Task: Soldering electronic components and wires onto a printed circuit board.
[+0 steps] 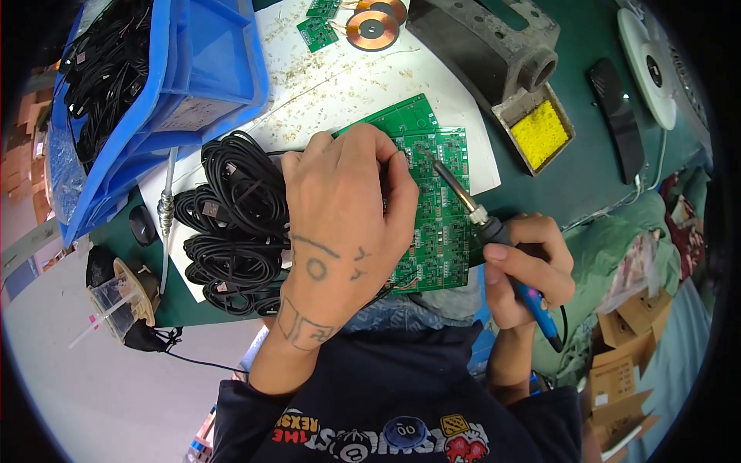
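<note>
My right hand [536, 266] grips a soldering iron [457, 187] by its dark and blue handle. The iron's tip points up and left, at or just over the upper part of a green circuit board panel [451, 239] packed with small components. Over the panel's left side lies my left hand [340, 201], back up, fingers curled and closed. Its fingertips are hidden, so what they pinch cannot be made out. Coiled black cables with USB plugs [235, 262] lie stacked beside that hand. A second green board [409, 116] shows from under the panel's far edge.
A blue bin [208, 65] of black cables stands at far left. Copper coils [373, 29] with small green boards lie at the back on a white sheet [297, 100] strewn with scraps. Far right are a soldering iron stand [486, 38], a yellow sponge [540, 133] and a black phone-like object [617, 119].
</note>
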The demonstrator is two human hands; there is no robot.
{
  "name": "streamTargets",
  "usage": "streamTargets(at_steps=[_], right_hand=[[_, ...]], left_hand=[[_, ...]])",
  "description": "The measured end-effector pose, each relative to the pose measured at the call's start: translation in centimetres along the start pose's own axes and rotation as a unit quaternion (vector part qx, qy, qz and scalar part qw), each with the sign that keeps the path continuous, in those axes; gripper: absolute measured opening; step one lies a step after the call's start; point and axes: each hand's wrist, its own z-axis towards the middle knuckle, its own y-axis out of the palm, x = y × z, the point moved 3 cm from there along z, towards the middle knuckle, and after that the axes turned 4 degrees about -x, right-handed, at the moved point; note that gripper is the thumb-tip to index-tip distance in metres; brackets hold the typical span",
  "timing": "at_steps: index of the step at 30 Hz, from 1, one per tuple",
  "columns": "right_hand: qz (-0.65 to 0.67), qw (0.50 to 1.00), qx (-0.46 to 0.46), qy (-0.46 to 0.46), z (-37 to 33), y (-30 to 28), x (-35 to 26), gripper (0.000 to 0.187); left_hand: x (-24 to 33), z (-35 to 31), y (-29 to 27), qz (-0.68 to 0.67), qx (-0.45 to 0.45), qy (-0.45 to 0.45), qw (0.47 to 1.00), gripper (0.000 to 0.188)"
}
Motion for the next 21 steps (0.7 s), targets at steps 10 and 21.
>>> streamTargets(at_steps=[10, 21], right_hand=[[0.045, 0.998, 0.04, 0.021, 0.0, -0.4, 0.3, 0.034], [0.06, 0.997, 0.046, 0.012, -0.2, -0.5, 0.4, 0.032]], left_hand=[[-0.2, -0.2, -0.9, -0.053, -0.021, -0.014, 0.998, 0.01], [-1.0, -0.7, -2.5, -0.134, -0.044, 0.022, 0.99, 0.024]])
